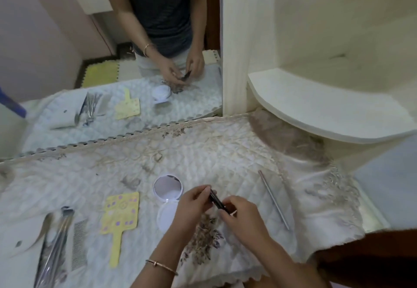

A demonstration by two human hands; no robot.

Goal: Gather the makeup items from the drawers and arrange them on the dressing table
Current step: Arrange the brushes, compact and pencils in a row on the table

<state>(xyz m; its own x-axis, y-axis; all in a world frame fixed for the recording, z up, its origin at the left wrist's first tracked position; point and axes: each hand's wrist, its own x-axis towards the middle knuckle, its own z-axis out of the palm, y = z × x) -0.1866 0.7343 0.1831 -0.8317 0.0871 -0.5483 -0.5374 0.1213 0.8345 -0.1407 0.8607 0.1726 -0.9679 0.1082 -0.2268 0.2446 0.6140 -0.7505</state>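
black tube (217,200), fingers (203,190) of left hand (191,207) and right hand (243,217) pinching it, compact (168,214) beside

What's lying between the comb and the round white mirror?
The yellow paddle-shaped card lies between the comb and the open white compact mirror, seen in the head view.

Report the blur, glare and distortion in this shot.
Head view: the wide-angle lens bows the shelf edge; the brush packet at far left is smeared; the left hand, right hand and the dark tube they pinch look soft; the compact mirror reflects washed-out white; light is even, shadows faint.
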